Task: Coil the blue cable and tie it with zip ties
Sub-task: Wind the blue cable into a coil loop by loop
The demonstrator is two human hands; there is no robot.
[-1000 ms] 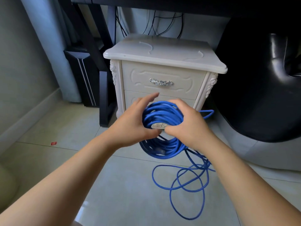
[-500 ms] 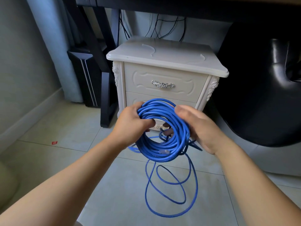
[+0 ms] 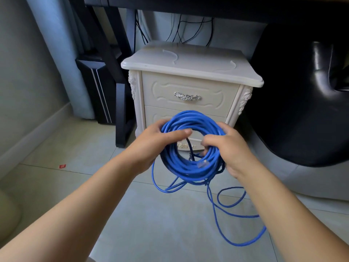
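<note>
A blue cable [image 3: 188, 167] is wound into a round coil held upright in front of me, above the tiled floor. My left hand [image 3: 158, 140] grips the coil's left side, thumb laid across the strands. My right hand [image 3: 228, 148] grips the right side with fingers curled through the ring. A clear plug [image 3: 203, 164] shows on the lower part of the coil. Loose loops of the same cable hang down and trail over the floor at lower right. On the cabinet top lie thin pale strips [image 3: 170, 55] that look like zip ties.
A cream bedside cabinet [image 3: 188, 91] with two drawers stands just behind the coil. A black leather chair [image 3: 302, 91] fills the right side. A dark desk leg and black boxes [image 3: 105, 87] stand at left. Pale tiled floor [image 3: 75, 176] spreads below.
The coil has been turned upright and spread wider between my hands. My right hand shifted to the coil's right rim. The trailing loops swung from under the coil toward the right.
</note>
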